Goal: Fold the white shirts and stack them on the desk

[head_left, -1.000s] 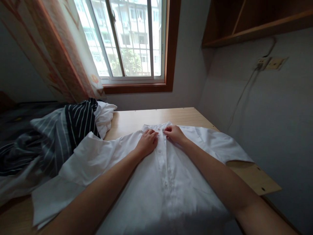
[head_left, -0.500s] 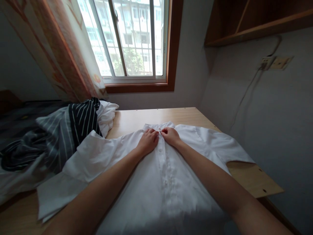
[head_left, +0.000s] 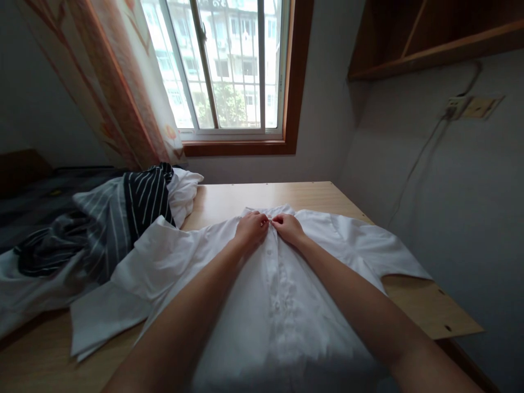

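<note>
A white short-sleeved shirt [head_left: 286, 295] lies flat, front up, on a wooden table [head_left: 254, 194], its collar pointing to the window. My left hand [head_left: 250, 229] and my right hand [head_left: 289, 227] meet at the top of the button placket, just below the collar. Both have their fingers curled and pinched on the cloth there. The fingertips almost touch each other. My forearms lie across the shirt's body.
A heap of striped dark and grey clothes [head_left: 102, 218] with a white garment [head_left: 184, 191] sits at the table's left. A window [head_left: 229, 65] and patterned curtain [head_left: 118, 82] are behind. The right wall carries a socket with a cable [head_left: 454, 106] and a wooden shelf [head_left: 434, 43].
My two hands have closed in on each other at the top of the placket. The view has shifted slightly left, so everything sits a bit further right.
</note>
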`<action>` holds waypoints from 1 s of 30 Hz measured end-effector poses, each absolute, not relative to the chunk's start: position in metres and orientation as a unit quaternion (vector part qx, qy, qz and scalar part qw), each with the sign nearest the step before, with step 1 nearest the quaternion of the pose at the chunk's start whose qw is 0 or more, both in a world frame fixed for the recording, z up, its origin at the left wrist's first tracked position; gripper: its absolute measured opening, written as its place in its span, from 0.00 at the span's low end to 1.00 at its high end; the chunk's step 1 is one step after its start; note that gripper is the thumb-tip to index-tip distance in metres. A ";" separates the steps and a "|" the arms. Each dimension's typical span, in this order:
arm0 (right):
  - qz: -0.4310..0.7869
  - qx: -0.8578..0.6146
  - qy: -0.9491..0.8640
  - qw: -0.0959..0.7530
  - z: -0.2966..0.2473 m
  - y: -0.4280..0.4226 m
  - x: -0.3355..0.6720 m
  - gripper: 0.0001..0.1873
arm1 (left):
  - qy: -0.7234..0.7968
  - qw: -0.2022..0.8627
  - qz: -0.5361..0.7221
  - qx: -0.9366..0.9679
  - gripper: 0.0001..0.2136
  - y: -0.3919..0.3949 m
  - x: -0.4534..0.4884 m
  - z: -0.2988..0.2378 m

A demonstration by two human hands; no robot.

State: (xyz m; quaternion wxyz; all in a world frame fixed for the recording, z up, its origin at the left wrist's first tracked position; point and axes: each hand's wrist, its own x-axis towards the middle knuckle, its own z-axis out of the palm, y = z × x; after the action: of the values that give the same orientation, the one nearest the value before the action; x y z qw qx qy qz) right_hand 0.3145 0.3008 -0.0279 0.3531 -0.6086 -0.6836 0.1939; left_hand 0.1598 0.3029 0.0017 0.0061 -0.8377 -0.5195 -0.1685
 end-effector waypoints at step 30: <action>0.214 -0.572 -0.692 0.384 -0.030 0.303 0.320 0.07 | -0.481 -0.057 -0.187 -0.855 0.07 0.321 0.156 -0.014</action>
State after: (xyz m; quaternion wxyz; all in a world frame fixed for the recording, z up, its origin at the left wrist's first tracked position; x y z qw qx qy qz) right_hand 0.3201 0.3030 -0.0301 0.3842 -0.5721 -0.6922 0.2143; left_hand 0.1557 0.3208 -0.0141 -0.0565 -0.8545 -0.4813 -0.1870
